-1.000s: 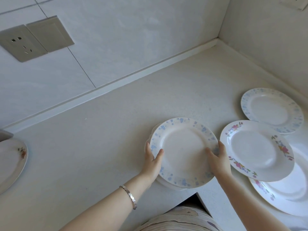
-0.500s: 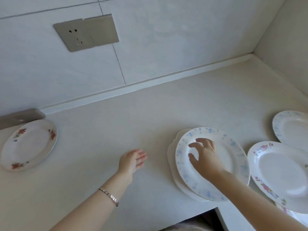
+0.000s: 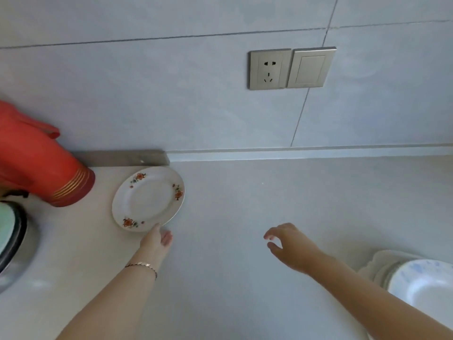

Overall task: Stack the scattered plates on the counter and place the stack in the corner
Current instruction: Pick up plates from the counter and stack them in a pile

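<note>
**Left hand at the rim of a lone flowered plate; stack waits beyond the right forearm**

The left hand (image 3: pixel 157 239) reaches forward across the pale counter (image 3: pixel 245 204). Its fingertips (image 3: pixel 158 225) meet the near edge of the orange-flowered plate (image 3: pixel 148 198), which lies flat just ahead of the hand. Whether the fingers have closed on the rim cannot be told; the plate rests on the counter and the palm is turned partly upward, fingers loosely extended. A thin bracelet (image 3: pixel 142 265) circles the wrist behind the hand.

The right hand (image 3: pixel 289 244) hovers above bare counter, well apart from the left hand and to its right. It is released: the fingers curl loosely and grasp nothing.

Behind the right hand and to the outer side of its forearm, the stack of plates (image 3: pixel 392 268) sits at the counter's near edge, topped by a blue-flowered plate (image 3: pixel 426 285) and partly cut by the frame.

Beyond the flowered plate, a metal strip (image 3: pixel 122 158) runs along the foot of the tiled wall (image 3: pixel 171 94). To the left of the left hand stands a red flask (image 3: pixel 36 165), and nearer than it, the rim of a round metal vessel (image 3: pixel 14 241). High on the wall, ahead of the right hand, are a socket (image 3: pixel 269 69) and a blank switch plate (image 3: pixel 310 67) side by side.
</note>
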`<state>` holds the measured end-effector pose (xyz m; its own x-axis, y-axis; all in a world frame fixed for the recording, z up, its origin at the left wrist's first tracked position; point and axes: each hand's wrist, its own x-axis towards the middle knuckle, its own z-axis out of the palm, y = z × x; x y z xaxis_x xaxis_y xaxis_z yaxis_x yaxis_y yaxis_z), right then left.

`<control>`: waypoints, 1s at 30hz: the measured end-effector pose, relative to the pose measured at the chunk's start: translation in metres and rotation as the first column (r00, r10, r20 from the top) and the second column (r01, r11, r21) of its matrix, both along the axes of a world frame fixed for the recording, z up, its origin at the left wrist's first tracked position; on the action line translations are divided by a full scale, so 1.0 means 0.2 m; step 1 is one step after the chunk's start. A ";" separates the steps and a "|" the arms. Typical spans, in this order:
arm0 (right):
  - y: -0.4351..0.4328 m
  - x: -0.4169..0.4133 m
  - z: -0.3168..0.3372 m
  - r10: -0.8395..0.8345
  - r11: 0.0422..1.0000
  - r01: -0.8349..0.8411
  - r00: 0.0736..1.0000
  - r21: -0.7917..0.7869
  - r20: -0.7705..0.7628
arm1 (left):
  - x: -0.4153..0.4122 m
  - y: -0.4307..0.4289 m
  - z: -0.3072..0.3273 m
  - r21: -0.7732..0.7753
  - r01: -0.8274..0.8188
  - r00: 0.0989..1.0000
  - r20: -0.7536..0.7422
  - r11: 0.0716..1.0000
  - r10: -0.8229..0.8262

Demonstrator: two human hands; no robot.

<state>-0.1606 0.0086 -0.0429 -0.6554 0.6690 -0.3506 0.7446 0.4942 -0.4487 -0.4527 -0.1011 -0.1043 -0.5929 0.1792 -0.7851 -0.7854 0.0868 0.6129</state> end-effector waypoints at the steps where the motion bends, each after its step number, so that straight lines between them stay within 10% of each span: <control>1: 0.00 -0.02 -0.01 -0.007 1.000 0.007 1.000 0.001 0.006 | -0.04 0.02 0.00 0.027 -0.008 1.000 0.011 1.000 0.008; 13: -0.04 -0.01 -0.08 -0.134 0.990 0.137 0.989 -0.033 0.065 | -0.14 0.08 0.01 0.144 -0.067 0.994 0.095 0.987 0.053; 22: -0.02 0.19 0.04 -0.404 0.915 0.398 0.907 -0.068 -0.123 | 0.36 0.11 0.32 0.148 0.481 0.876 -0.050 0.864 -0.479; 26: 0.01 0.51 0.11 -0.681 0.732 0.638 0.679 -0.236 -0.275 | 0.72 0.17 0.46 0.103 0.778 0.628 -0.116 0.620 -0.769; 30: -0.03 0.93 0.19 -0.901 0.396 0.776 0.225 -0.490 -0.371 | 1.07 0.23 0.53 0.087 0.921 0.389 -0.154 0.380 -0.908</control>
<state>0.0262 0.0033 -0.0050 0.1653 0.9176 -0.3616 0.2875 -0.3955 -0.8723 -0.2382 -0.0551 0.0026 -0.0494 0.7443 -0.6660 -0.2382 0.6388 0.7316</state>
